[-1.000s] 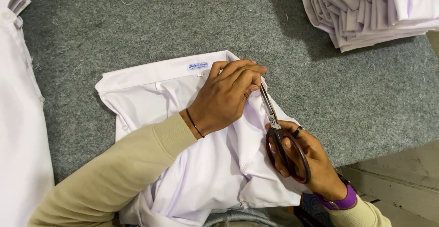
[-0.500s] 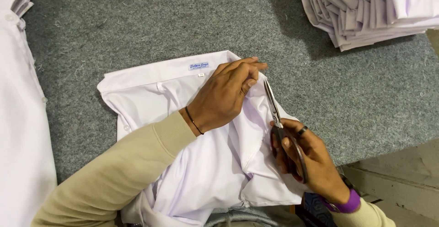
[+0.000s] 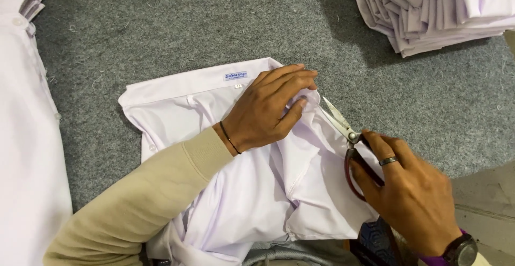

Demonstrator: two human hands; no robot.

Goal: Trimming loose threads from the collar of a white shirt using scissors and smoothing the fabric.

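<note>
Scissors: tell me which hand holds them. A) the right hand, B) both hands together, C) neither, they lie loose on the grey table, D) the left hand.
A: the right hand has its fingers through the handles of the scissors, with the blades pointing at the edge of the white shirt, while the left hand only presses and pinches the cloth.
</note>
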